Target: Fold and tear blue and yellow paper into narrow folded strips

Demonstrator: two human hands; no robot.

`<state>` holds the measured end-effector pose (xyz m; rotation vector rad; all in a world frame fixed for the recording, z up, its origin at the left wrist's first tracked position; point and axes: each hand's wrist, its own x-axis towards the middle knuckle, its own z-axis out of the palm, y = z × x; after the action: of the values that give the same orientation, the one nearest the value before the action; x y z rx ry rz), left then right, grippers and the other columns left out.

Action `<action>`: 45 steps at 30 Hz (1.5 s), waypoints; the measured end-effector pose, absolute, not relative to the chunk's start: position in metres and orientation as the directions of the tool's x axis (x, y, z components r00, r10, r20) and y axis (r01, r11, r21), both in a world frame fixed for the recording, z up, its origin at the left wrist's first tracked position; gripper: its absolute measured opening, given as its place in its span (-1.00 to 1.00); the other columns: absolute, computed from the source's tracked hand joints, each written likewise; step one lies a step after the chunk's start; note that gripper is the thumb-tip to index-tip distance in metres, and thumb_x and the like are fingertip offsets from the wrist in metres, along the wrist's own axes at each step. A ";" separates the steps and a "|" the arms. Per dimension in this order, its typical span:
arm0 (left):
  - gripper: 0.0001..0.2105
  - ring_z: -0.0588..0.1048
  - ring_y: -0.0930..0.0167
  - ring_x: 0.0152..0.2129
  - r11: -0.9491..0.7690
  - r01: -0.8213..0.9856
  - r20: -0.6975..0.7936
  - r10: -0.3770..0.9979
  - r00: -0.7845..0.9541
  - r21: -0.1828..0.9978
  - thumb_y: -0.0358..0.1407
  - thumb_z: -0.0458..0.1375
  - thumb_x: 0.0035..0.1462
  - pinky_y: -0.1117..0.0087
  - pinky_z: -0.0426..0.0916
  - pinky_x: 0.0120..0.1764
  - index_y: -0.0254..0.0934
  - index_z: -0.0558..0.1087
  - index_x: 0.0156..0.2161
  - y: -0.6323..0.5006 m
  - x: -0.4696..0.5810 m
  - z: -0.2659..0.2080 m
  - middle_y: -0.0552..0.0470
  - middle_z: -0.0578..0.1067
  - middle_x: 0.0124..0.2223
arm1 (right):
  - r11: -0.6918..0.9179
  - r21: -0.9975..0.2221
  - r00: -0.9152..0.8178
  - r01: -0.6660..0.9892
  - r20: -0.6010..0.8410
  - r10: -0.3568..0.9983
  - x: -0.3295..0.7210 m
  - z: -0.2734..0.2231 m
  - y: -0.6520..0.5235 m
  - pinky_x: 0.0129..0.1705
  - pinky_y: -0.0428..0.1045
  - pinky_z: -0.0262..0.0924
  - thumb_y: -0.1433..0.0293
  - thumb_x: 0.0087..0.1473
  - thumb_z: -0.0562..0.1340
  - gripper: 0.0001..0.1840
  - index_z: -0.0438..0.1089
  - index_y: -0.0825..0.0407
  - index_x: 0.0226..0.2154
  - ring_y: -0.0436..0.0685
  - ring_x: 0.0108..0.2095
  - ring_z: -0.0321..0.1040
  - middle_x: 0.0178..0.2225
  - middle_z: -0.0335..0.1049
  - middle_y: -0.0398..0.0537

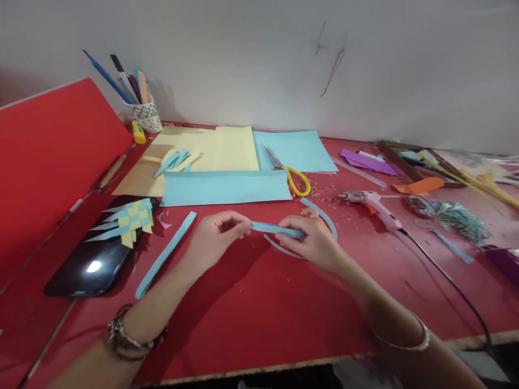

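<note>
A narrow light-blue paper strip (267,227) stretches between my two hands above the red table. Its left end is pinched between the thumb and fingertips of my left hand (219,235). My right hand (314,240) grips the strip's other end, its fingers partly covering the paper. Close to the right hand lie a curved blue paper strip (327,219) and a thin blue sliver (279,247). Left of my left hand, a folded blue strip (167,254) lies slanted on the table. Behind the hands is a wide blue paper piece (227,187).
Yellow-handled scissors (298,181) rest on blue paper (302,151), beside cream sheets (237,146). A pink glue gun (379,208) with a cord lies right. At left, a woven paper piece (130,219) sits on a black phone (93,265); a pen cup (146,114) stands behind.
</note>
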<state>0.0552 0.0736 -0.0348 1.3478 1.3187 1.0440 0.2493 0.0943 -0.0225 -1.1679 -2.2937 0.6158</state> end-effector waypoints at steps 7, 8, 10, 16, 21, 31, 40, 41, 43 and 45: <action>-0.88 0.37 0.52 -0.57 0.031 0.169 -0.026 0.999 -0.028 0.985 -0.24 0.16 -0.11 0.54 0.25 -0.46 -0.25 0.41 -0.51 0.079 0.049 -0.038 0.14 0.43 -0.54 | 0.266 -0.862 -0.416 0.431 0.072 0.907 0.252 -0.023 0.100 -0.50 -0.11 0.03 0.39 -0.03 0.10 -0.95 0.21 0.02 -0.47 -0.07 -0.64 0.18 -0.68 0.24 -0.28; -0.88 0.36 0.52 -0.56 0.033 0.161 -0.027 0.999 -0.043 0.986 -0.23 0.16 -0.11 0.54 0.25 -0.45 -0.24 0.41 -0.51 0.079 0.049 -0.038 0.14 0.43 -0.54 | 0.265 -0.861 -0.404 0.435 0.076 0.911 0.253 -0.023 0.101 -0.53 -0.12 0.02 0.39 -0.04 0.11 -0.96 0.21 0.02 -0.46 -0.07 -0.64 0.15 -0.69 0.21 -0.28; -0.88 0.36 0.52 -0.57 0.040 0.156 -0.029 0.997 -0.073 0.987 -0.23 0.16 -0.12 0.53 0.25 -0.44 -0.24 0.42 -0.51 0.080 0.047 -0.038 0.15 0.42 -0.55 | 0.289 -0.836 -0.389 0.467 0.099 0.916 0.254 -0.024 0.102 -0.56 -0.14 0.00 0.38 -0.06 0.14 -0.94 0.24 0.02 -0.46 -0.08 -0.65 0.11 -0.68 0.19 -0.28; -0.85 0.33 0.53 -0.58 0.049 0.160 -0.030 0.992 -0.121 0.986 -0.20 0.17 -0.12 0.53 0.22 -0.46 -0.25 0.41 -0.50 0.083 0.042 -0.037 0.15 0.40 -0.56 | 0.299 -0.796 -0.362 0.526 0.108 0.926 0.256 -0.020 0.103 -0.56 -0.15 0.02 0.37 -0.10 0.18 -0.93 0.32 0.04 -0.51 -0.08 -0.59 0.13 -0.61 0.26 -0.22; -0.86 0.31 0.55 -0.60 0.031 0.109 -0.010 0.983 -0.182 0.994 -0.21 0.17 -0.12 0.54 0.19 -0.50 -0.26 0.39 -0.50 0.084 0.039 -0.037 0.17 0.37 -0.57 | 0.077 -0.919 -0.211 0.388 -0.007 0.977 0.255 -0.021 0.105 -0.61 -0.15 0.05 0.31 -0.13 0.20 -0.86 0.29 0.05 -0.54 -0.10 -0.67 0.14 -0.68 0.25 -0.24; -0.87 0.33 0.54 -0.57 0.023 0.086 -0.005 0.979 -0.202 0.996 -0.23 0.16 -0.14 0.51 0.22 -0.43 -0.26 0.39 -0.50 0.084 0.042 -0.037 0.15 0.39 -0.55 | -0.277 -0.949 -0.191 -0.154 -0.246 0.950 0.250 -0.021 0.105 -0.50 -0.13 0.29 0.14 -0.39 0.34 -0.59 0.33 0.07 -0.48 -0.09 -0.64 0.30 -0.60 0.41 -0.18; -0.87 0.34 0.52 -0.55 0.019 0.140 0.012 0.975 -0.221 0.990 -0.23 0.14 -0.12 0.50 0.24 -0.40 -0.25 0.38 -0.50 0.084 0.039 -0.036 0.16 0.37 -0.56 | -0.208 -0.977 -0.117 -0.047 -0.202 0.972 0.250 -0.021 0.104 -0.48 -0.11 0.32 0.23 -0.30 0.32 -0.71 0.35 0.08 -0.52 -0.06 -0.63 0.35 -0.61 0.43 -0.17; -0.86 0.34 0.52 -0.55 0.022 0.142 0.010 0.975 -0.222 0.990 -0.22 0.14 -0.12 0.49 0.24 -0.40 -0.25 0.38 -0.50 0.084 0.039 -0.037 0.16 0.37 -0.55 | -0.200 -0.979 -0.109 -0.032 -0.195 0.975 0.250 -0.021 0.105 -0.48 -0.11 0.33 0.23 -0.28 0.31 -0.73 0.35 0.08 -0.53 -0.06 -0.63 0.35 -0.62 0.43 -0.17; -0.85 0.34 0.51 -0.56 0.029 0.141 0.003 0.974 -0.226 0.990 -0.20 0.14 -0.13 0.48 0.25 -0.41 -0.26 0.38 -0.49 0.084 0.038 -0.038 0.15 0.37 -0.55 | -0.189 -0.982 -0.094 -0.005 -0.188 0.978 0.251 -0.020 0.105 -0.47 -0.10 0.33 0.25 -0.26 0.30 -0.75 0.35 0.09 -0.54 -0.06 -0.63 0.35 -0.62 0.42 -0.17; -0.85 0.34 0.50 -0.56 0.032 0.138 0.000 0.974 -0.227 0.990 -0.20 0.14 -0.13 0.48 0.25 -0.42 -0.26 0.38 -0.49 0.084 0.038 -0.038 0.15 0.37 -0.55 | -0.183 -0.983 -0.081 0.012 -0.183 0.980 0.252 -0.021 0.106 -0.48 -0.11 0.33 0.26 -0.26 0.30 -0.76 0.35 0.10 -0.55 -0.06 -0.64 0.35 -0.63 0.42 -0.17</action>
<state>0.0376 0.0841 -0.0381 1.1842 1.4924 1.2935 0.2520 0.1057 -0.0205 -1.3075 -1.1802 1.4040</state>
